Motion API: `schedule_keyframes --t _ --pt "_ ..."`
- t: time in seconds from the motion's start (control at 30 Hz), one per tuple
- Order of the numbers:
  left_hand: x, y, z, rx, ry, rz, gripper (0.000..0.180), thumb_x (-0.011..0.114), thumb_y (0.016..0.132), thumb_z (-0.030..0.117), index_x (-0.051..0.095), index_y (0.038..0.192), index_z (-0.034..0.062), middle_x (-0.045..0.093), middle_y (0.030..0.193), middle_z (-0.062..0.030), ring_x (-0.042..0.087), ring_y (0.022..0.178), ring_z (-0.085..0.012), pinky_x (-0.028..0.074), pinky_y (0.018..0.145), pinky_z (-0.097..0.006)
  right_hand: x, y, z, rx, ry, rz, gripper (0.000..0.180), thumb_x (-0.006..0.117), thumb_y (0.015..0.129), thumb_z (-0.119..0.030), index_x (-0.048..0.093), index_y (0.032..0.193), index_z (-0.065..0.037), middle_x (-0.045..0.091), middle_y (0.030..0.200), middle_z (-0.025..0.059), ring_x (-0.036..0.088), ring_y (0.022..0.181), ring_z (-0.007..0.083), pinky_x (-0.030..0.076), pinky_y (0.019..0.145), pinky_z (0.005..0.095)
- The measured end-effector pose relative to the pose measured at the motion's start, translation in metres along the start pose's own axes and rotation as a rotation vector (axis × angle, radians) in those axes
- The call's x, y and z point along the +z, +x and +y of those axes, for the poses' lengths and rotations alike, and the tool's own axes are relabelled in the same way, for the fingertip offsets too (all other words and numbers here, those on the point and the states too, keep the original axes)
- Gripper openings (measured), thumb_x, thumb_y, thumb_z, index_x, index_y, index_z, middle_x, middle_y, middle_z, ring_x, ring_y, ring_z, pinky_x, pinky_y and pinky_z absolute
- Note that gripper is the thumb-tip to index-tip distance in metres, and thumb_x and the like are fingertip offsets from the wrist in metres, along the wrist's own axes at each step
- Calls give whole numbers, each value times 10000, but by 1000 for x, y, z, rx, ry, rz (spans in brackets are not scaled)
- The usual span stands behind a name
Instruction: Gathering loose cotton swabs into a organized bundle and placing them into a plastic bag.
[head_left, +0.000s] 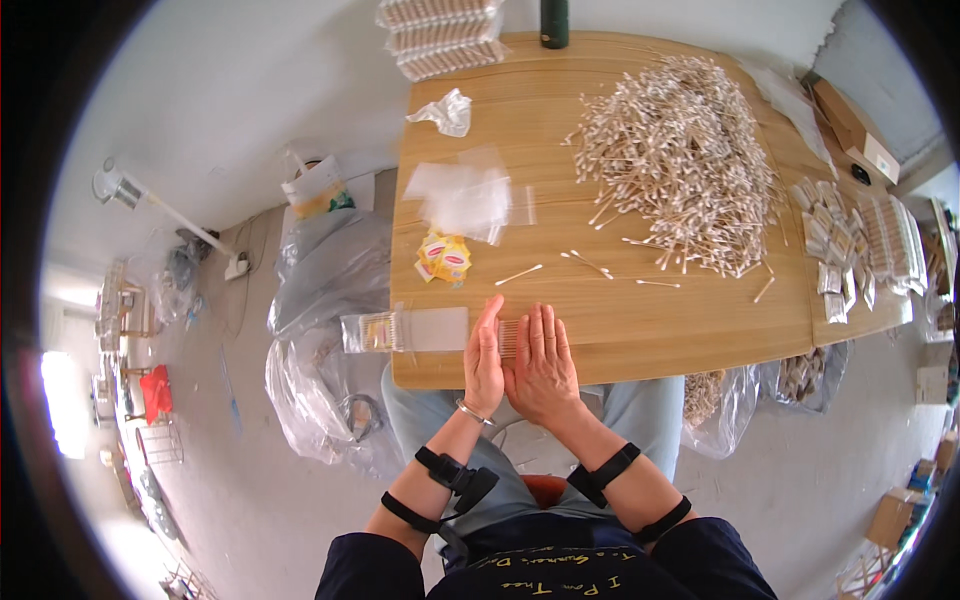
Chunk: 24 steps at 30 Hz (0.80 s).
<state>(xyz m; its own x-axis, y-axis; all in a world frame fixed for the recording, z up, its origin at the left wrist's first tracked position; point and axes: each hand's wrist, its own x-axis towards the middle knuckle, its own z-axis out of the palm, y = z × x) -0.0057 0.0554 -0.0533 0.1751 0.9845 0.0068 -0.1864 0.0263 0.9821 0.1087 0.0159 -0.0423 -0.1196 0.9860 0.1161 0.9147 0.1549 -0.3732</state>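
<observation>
both flat hands, left hand (484, 362) and right hand (541, 362), fingers straight and together, squeezed a small bunch of cotton swabs (508, 338) between them (light, thin, easy to snap), best held by the middle.

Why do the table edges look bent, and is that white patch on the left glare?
Head view: the fisheye lens bows the light wooden table edges and leaves a black rim; the white patch at the left edge is overexposed daylight; soft, even light throws faint shadows; the left hand and right hand look sharp, while the heap of wooden cotton swabs blurs slightly.
</observation>
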Motion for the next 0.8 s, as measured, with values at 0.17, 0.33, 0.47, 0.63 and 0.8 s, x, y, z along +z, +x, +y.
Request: schedule_keyframes --t 0.17,0.33,0.47,0.63,0.8 --pt "-26 9 9 3 70 -2 626 281 1038 446 322 1440 -32 321 1511 -145 216 1433 -227 115 1188 -395 15 18 -26 -3 33 -39 706 413 905 -360 299 1401 130 236 1500 302 131 1446 411 94 1184 483" --pt "-58 13 16 70 138 98 600 286 1044 425 422 1379 -55 425 1443 -175 343 1379 -258 249 1149 -373 31 35 -54 -50 37 -14 717 420 913 -377 287 1395 137 241 1488 317 150 1434 430 111 1176 494" --pt "-74 3 11 93 154 141 586 279 1048 410 428 1378 -51 425 1443 -177 342 1380 -259 250 1148 -370 36 29 -66 -79 86 -84 684 403 923 -373 312 1400 109 211 1515 295 115 1450 407 95 1183 477" --pt "-79 12 24 69 169 175 573 305 1042 411 442 1374 -36 419 1450 -180 344 1381 -259 252 1145 -370 38 43 -76 -71 -2 -101 712 410 920 -374 272 1419 114 190 1521 296 103 1451 407 85 1184 475" --pt "-102 12 44 122 570 135 531 351 1036 359 411 1392 -30 416 1456 -178 323 1394 -324 232 1149 -396 35 47 -77 -46 66 -138 750 414 919 -367 215 1418 156 150 1517 324 90 1444 432 74 1182 488"
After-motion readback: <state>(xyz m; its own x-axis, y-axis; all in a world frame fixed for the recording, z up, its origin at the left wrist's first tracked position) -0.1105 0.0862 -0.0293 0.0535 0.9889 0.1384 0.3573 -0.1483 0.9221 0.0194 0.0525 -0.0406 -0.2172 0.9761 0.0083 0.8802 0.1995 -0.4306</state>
